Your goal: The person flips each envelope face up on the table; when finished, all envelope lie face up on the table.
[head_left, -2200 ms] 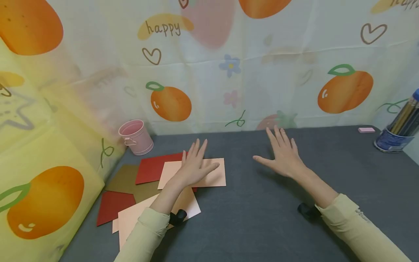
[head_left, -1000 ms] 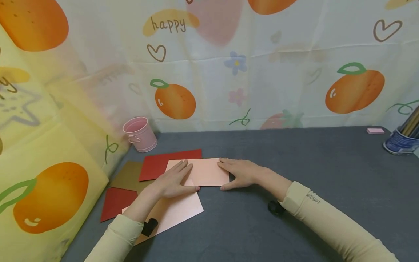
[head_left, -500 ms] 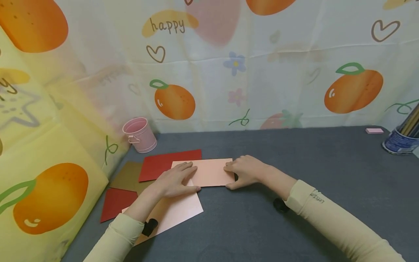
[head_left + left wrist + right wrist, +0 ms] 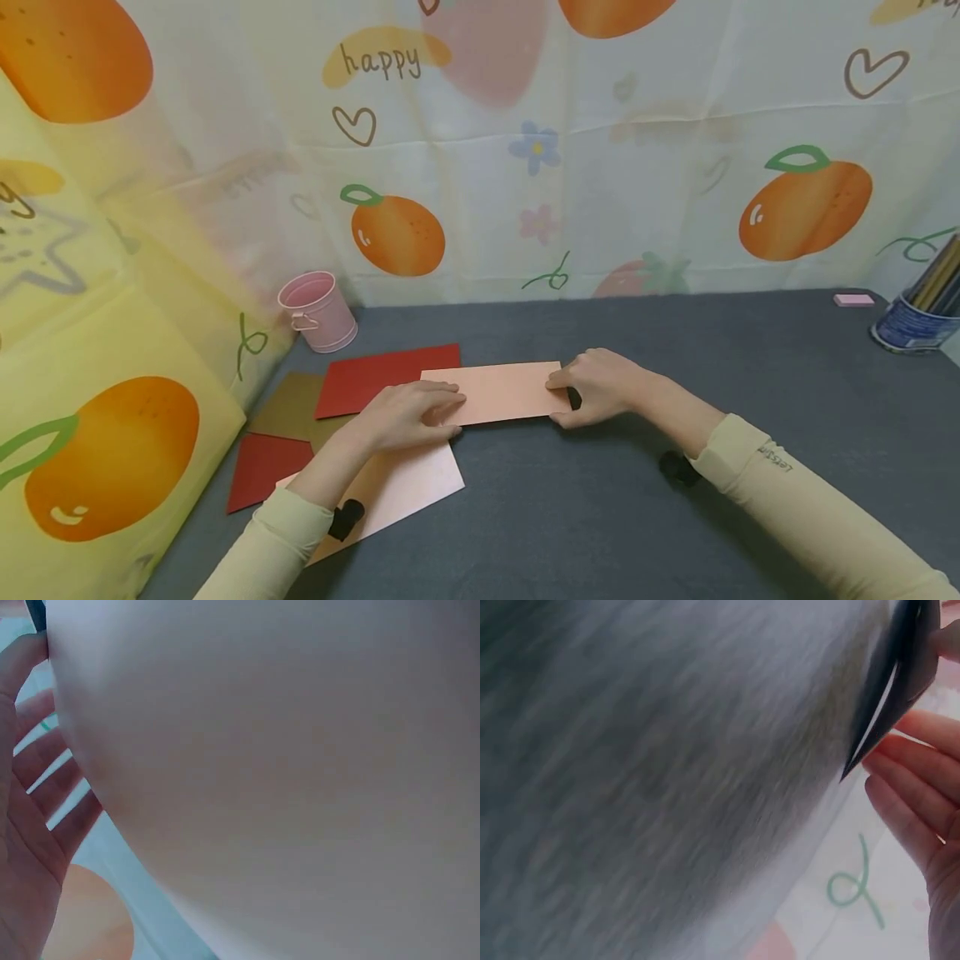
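Observation:
My right hand point(image 4: 600, 387) grips the right end of a pale pink paper card point(image 4: 502, 393), thumb at the near edge and fingers at the far side. In the right wrist view the fingers point(image 4: 915, 780) lie against the card's dark underside, where a thin slit shows between two layers. My left hand point(image 4: 397, 417) rests with its fingers loosely bent over the card's left end and over a second, larger pale pink sheet point(image 4: 420, 479). The left wrist view is mostly filled by a pale sheet close to the lens, with the fingers point(image 4: 56, 776) partly hidden behind its edge.
Red sheets point(image 4: 360, 383) point(image 4: 266, 471) and a gold-brown one point(image 4: 283, 408) lie under and beside the pink ones. A small pink bucket point(image 4: 322, 321) stands at the back left. Back right are a pink block point(image 4: 853, 300) and a blue pen holder point(image 4: 911, 325). A printed cloth hangs behind.
Both hands came down onto the sheets from above. The right hand then drew the pale pink card rightward, partly out from under the left hand, which has stayed nearly in place since.

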`<control>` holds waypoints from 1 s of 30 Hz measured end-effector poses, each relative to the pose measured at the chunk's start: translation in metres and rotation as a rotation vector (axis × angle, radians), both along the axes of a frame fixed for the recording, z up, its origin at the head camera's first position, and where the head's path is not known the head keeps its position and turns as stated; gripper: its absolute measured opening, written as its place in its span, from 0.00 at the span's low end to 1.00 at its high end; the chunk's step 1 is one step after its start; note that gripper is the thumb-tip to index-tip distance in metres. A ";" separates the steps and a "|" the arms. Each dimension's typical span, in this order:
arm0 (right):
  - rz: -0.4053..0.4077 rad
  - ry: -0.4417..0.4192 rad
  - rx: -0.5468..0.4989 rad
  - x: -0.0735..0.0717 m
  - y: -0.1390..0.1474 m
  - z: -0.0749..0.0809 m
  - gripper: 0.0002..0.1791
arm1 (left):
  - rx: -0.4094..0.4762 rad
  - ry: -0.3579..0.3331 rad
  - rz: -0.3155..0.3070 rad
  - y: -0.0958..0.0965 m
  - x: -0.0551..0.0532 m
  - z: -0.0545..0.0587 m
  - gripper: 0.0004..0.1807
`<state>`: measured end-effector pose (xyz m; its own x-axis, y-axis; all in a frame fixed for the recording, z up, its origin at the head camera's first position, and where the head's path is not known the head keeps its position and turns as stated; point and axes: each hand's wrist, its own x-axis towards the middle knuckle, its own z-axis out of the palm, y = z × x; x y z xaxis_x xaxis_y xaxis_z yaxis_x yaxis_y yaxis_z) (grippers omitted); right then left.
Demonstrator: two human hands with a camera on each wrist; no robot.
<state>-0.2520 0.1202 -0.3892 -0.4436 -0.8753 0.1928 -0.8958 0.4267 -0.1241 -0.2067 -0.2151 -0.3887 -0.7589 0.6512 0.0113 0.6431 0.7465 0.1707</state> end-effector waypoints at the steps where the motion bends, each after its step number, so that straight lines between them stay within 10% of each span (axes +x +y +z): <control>1: 0.005 -0.004 -0.012 0.001 0.005 0.000 0.12 | 0.010 0.017 -0.022 0.001 0.000 0.000 0.25; 16: 0.128 0.232 -0.291 0.016 0.065 0.002 0.05 | 0.221 0.287 -0.271 0.020 -0.006 0.005 0.18; 24: -0.021 0.258 -0.417 0.025 0.091 -0.002 0.14 | 0.418 0.257 -0.232 0.042 -0.010 0.009 0.17; 30: -0.130 0.112 -0.530 0.034 0.103 -0.002 0.15 | 0.647 0.081 -0.138 0.055 -0.010 0.007 0.14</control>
